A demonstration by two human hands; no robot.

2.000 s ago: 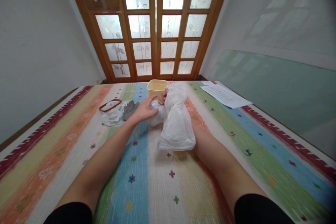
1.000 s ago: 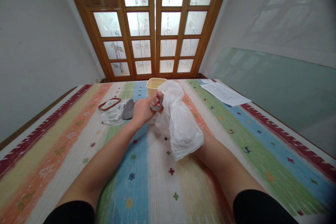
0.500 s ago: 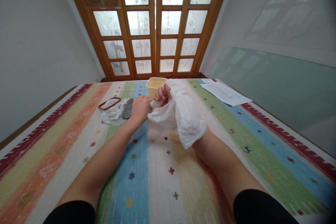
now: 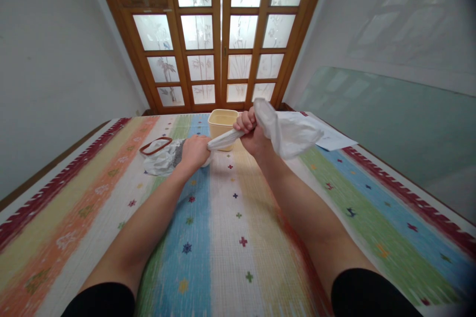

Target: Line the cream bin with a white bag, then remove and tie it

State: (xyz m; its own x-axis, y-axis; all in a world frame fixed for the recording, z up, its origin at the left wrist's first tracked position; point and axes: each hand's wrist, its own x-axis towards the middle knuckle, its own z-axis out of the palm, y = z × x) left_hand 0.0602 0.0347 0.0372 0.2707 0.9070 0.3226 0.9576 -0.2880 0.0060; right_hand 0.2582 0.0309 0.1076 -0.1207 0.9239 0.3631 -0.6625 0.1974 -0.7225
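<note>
A white plastic bag (image 4: 293, 133) is stretched between my two hands, twisted narrow in the middle. My left hand (image 4: 195, 151) is closed round its left end, over the table. With fingers wrapped about the twisted part, my right hand (image 4: 253, 131) is held higher and further right, and the loose, puffed end of the bag hangs out past it to the right. Behind the bag stands a pale yellow square tub (image 4: 223, 118), partly covered by the bag and my right hand. What lies inside my left fist is hidden.
Left of my left hand lie a crumpled white bag (image 4: 159, 162) with a brown ring-shaped handle (image 4: 156, 145) and a grey item (image 4: 178, 152), partly hidden. Printed paper (image 4: 338, 137) rests at the right. A striped cloth (image 4: 226, 257) covers the table; wooden glazed doors (image 4: 223, 54) stand beyond it.
My hands have moved apart, the right one up and rightward, the left one slightly left. The bag between them has been drawn out taut, and its loose end has swung right, off my right forearm.
</note>
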